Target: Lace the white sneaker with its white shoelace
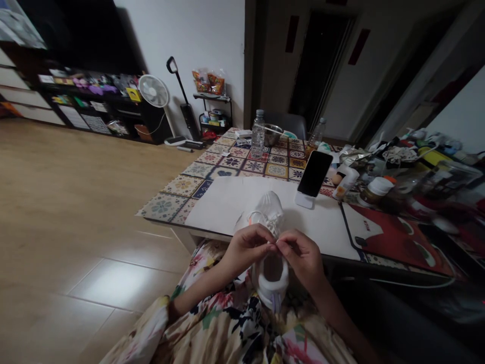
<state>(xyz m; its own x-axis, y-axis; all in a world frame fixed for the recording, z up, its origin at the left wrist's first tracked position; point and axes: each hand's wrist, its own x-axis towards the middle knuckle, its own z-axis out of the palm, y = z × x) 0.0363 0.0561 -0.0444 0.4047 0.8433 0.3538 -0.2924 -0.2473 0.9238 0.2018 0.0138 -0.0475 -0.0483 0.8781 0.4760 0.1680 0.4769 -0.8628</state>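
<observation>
Head view: left hand [252, 245] and right hand [302, 253] are pinching, fingertips almost meeting, above a white shoe [267, 203]; anything gripped is indiscernible. Its toe is pointing forward over a white sheet [217, 205] on the worktop [162, 205].
</observation>
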